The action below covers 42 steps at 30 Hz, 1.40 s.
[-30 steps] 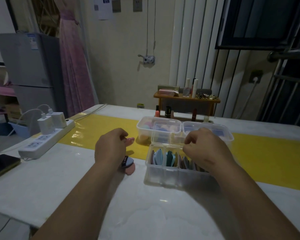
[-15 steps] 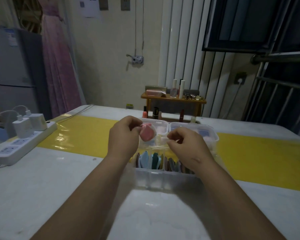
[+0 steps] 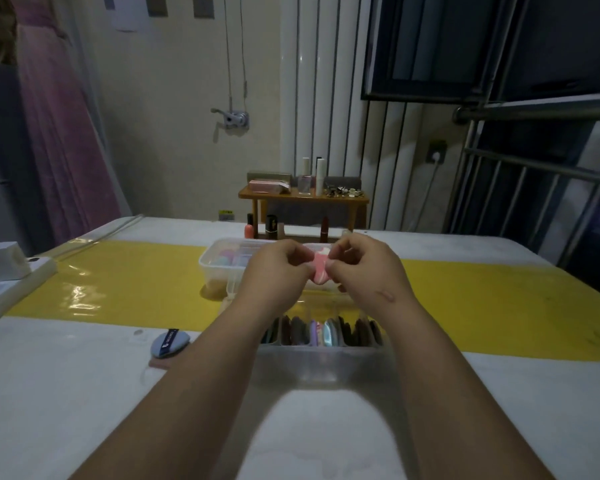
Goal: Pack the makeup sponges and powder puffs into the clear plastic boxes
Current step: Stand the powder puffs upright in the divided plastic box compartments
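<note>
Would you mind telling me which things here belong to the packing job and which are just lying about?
Job: pink puff, pinched between left hand and right hand; blue puff on the table; near clear box; far clear box.
Lying about: power strip; lipsticks; wooden shelf.

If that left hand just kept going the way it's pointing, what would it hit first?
The left hand points toward the right hand; it would likely meet that first, with the pink puff pinched between them.

Both forearms point(image 3: 187, 386) bare up to the frame edge — left hand point(image 3: 274, 271) and right hand point(image 3: 364, 268) likewise uncovered. Back of the right wrist point(image 3: 400, 308): one short slanted mark point(image 3: 386, 295) — scar-like.
</note>
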Motion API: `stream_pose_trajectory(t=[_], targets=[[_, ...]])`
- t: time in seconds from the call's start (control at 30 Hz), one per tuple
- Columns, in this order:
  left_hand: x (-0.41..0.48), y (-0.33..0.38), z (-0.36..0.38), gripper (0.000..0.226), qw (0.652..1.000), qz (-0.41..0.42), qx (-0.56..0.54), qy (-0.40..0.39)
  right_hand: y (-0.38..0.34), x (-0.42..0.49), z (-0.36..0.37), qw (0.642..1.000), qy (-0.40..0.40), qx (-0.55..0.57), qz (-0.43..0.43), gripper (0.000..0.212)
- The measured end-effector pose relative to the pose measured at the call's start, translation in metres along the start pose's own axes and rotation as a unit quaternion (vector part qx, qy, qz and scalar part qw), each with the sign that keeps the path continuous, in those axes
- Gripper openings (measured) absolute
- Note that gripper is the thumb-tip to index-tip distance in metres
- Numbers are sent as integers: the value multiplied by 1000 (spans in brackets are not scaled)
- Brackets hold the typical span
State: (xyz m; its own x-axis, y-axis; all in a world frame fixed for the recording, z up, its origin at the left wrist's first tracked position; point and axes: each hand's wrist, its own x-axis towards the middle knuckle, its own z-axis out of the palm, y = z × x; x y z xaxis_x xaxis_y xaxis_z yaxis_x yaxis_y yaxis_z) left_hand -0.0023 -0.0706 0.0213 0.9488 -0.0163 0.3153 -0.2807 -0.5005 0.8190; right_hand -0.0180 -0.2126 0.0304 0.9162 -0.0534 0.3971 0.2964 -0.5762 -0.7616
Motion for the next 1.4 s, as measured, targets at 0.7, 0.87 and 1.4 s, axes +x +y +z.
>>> stream_pose_trajectory(t=[0.7, 0.87, 1.4], targets=[[-8, 5, 36, 23, 986, 46, 130, -88, -5, -3, -43, 967, -34, -192, 161, 6], [-10, 8, 40, 26, 985, 41, 138, -99, -1, -1, -37, 937, -114, -262, 202, 11], [-10, 3, 23, 50, 984, -3, 158, -82, 10, 0, -26, 897, -143, -366, 201, 10]])
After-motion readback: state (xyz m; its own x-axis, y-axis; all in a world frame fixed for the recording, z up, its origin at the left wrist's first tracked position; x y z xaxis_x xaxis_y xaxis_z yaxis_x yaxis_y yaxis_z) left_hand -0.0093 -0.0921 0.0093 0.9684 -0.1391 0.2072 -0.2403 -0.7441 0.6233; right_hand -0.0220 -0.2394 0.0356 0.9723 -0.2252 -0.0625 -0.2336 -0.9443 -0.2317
